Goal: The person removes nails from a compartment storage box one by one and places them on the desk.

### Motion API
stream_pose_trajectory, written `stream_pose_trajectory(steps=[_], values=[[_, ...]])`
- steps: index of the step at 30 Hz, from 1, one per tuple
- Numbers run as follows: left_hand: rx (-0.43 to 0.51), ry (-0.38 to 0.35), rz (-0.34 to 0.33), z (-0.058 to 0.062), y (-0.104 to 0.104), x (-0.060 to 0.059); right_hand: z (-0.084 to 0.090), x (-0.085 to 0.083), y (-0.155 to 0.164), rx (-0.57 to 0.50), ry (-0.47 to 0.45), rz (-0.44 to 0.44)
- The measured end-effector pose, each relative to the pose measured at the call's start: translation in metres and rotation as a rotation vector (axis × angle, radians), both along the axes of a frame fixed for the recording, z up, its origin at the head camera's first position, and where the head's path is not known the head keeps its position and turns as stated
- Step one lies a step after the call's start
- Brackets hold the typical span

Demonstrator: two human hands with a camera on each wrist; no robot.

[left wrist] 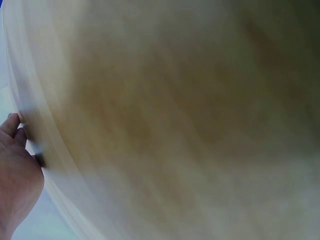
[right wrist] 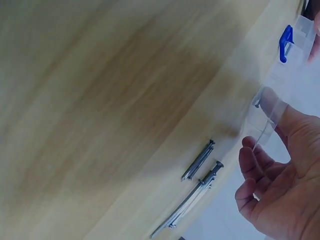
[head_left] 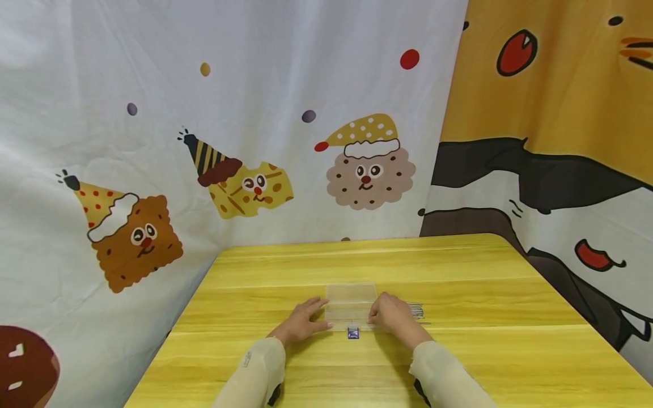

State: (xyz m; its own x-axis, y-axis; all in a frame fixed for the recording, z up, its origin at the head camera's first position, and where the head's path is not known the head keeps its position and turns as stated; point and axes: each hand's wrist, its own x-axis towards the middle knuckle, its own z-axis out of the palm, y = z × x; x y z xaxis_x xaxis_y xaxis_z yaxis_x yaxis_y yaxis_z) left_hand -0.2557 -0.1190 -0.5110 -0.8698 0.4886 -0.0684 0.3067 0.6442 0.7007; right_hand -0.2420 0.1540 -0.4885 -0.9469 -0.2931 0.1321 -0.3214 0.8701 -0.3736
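Both hands on clear box (head_left: 351,305) | left hand (head_left: 302,323) flat at left end | right hand (head_left: 390,313) curled round right end | nails (head_left: 417,310) just right

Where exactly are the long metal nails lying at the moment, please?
In the head view the nails lie on the yellow table just right of the right hand, beside the clear plastic box; the right wrist view shows them close to the fingers.

Clear box (head_left: 350,305), blue latch (head_left: 353,333), yellow table (head_left: 459,272)
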Motion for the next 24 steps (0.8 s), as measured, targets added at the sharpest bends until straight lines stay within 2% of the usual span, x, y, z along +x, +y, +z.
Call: stream_pose_trajectory(steps=[9, 13, 18, 24], values=[[0.000, -0.004, 0.010, -0.0007, 0.0005, 0.0004, 0.0002, -0.0002, 0.0007, 0.045, 0.064, 0.065], [0.004, -0.008, 0.019, -0.0021, 0.0001, 0.0009, -0.0015, -0.0011, 0.0004, 0.062, 0.079, 0.053], [0.007, -0.004, 0.021, 0.0015, 0.0000, 0.0025, -0.0062, -0.0025, 0.0016, 0.056, 0.053, -0.002], [0.005, 0.000, 0.025, 0.0032, 0.0009, 0.0023, -0.0089, -0.0026, 0.0037, 0.075, 0.095, 0.045]])
